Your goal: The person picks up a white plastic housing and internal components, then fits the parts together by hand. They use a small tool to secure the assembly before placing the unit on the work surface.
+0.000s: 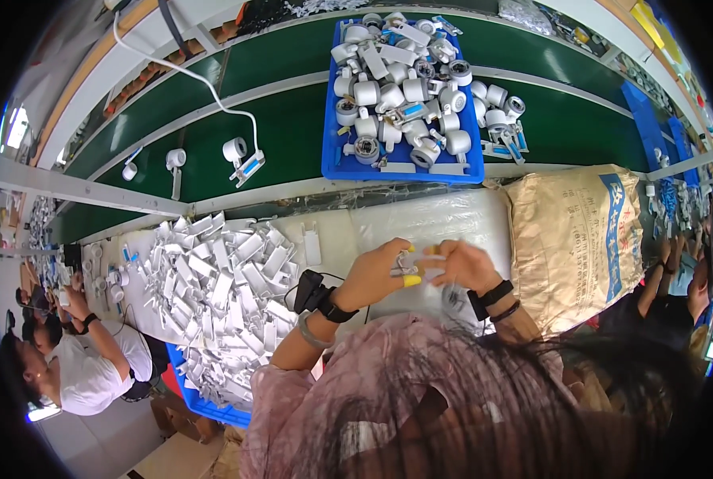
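Observation:
Over the pale plastic-covered tabletop (460, 215), my two hands meet in front of me. My left hand (372, 275) has yellow covers on thumb and forefinger, and between them it pinches a small whitish part (406, 262) whose exact kind is too small to tell. Close by on its right, my right hand (470, 267) has its fingers curled in toward that part; their tips are blurred and what they hold is hidden. To the left of my left hand lies a big heap of white plastic covers (229, 279), with a single cover (312, 244) apart from it.
A blue crate (330, 164) of white round lamp-like housings stands on the green conveyor (284, 144), with several more beside it. A brown paper sack (572, 239) lies at the right. White cable (205, 78) hangs at the left. Co-workers (93, 367) sit on both sides.

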A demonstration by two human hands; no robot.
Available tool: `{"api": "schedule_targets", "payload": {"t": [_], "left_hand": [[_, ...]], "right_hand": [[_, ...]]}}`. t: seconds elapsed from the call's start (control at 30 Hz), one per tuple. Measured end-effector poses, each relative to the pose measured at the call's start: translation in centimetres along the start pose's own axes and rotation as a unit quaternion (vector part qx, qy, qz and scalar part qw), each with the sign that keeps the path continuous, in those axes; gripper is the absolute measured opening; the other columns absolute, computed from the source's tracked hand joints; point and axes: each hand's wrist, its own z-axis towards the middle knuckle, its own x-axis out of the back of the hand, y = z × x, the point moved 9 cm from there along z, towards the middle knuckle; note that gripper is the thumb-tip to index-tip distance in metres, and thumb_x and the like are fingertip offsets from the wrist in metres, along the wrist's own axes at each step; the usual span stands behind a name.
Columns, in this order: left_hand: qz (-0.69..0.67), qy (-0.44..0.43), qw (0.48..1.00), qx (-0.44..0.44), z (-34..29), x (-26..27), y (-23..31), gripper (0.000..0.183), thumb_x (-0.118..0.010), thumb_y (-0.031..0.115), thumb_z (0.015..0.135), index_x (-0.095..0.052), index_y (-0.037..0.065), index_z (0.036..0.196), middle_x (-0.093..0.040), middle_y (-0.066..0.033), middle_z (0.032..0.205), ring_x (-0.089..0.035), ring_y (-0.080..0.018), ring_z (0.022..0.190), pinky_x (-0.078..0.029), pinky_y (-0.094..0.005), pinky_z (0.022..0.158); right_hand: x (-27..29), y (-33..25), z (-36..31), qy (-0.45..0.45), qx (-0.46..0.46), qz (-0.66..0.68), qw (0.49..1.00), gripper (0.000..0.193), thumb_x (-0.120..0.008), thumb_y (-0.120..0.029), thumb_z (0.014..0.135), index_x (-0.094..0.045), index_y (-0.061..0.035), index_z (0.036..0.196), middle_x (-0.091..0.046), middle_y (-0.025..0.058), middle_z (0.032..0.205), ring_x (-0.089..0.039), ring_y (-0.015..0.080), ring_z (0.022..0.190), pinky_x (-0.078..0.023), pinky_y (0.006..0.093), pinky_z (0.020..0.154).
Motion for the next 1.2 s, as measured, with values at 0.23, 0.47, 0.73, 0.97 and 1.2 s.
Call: {"api": "schedule_targets", "payload": {"t": [0.23,0.47,0.73,0.97,1.2], "left_hand": [[0.055,-0.121,0.991,-0.026,-1.8,-1.7,0.9,0.061,-0.073,0.029,0.077,-0.046,0.005,0.127,-0.059,-0.0182,0.114,-0.061,-0.0355,0.098,-0.049,-0.0393,0.083],[-0.016,-0.182,0.974,-0.13,-3.0,-1.6,1.3,0.067,-0.069,0.021,0.08,-0.037,0.004,0.136,-0.057,-0.0217,0.117,-0.058,-0.0381,0.103,-0.046,-0.0393,0.087],[0.059,-0.267,0.961,-0.038,-3.1,-2.4,-1.1,0.048,-0.066,0.019,0.079,-0.044,0.002,0.119,-0.061,-0.0227,0.094,-0.06,-0.041,0.087,-0.047,-0.0456,0.07],[0.11,0.036,0.992,-0.047,-1.9,0.5,1.0,0.036,-0.063,0.015,0.082,-0.047,0.006,0.113,-0.059,-0.0223,0.079,-0.059,-0.0416,0.069,-0.046,-0.0447,0.06],[-0.301,0.006,0.95,0.086,-1.7,-1.7,-2.4,0.025,-0.052,0.011,0.094,-0.046,0.005,0.118,-0.059,-0.0112,0.081,-0.058,-0.0186,0.059,-0.046,-0.0306,0.055]], "right_hand": [[-0.7,6.7,0.0,-0.08,-0.116,-0.223,0.965,0.045,-0.058,-0.02,0.095,-0.049,0.0006,0.134,-0.052,0.0088,0.133,-0.043,0.0192,0.128,-0.032,0.0326,0.108],[-9.7,1.0,-0.5,-0.152,0.195,-0.721,0.648,0.029,-0.067,-0.013,0.086,-0.062,-0.0063,0.114,-0.062,0.0115,0.109,-0.056,0.0296,0.105,-0.041,0.0361,0.093],[-7.9,0.9,-1.1,-0.091,-0.02,-0.601,0.794,0.018,-0.055,-0.017,0.097,-0.06,0.001,0.098,-0.06,0.0068,0.081,-0.065,0.0149,0.075,-0.049,0.03,0.072],[-5.3,1.3,-1.0,0.012,-0.067,-0.416,0.907,0.013,-0.061,-0.014,0.093,-0.061,-0.0007,0.09,-0.064,0.0045,0.076,-0.062,0.0088,0.072,-0.046,0.0271,0.061],[-8.2,-2.7,-2.8,0.219,0.269,-0.677,0.649,0.011,-0.066,-0.003,0.087,-0.061,0.0002,0.096,-0.061,0.0086,0.081,-0.06,0.0123,0.066,-0.047,0.0244,0.057]]}}
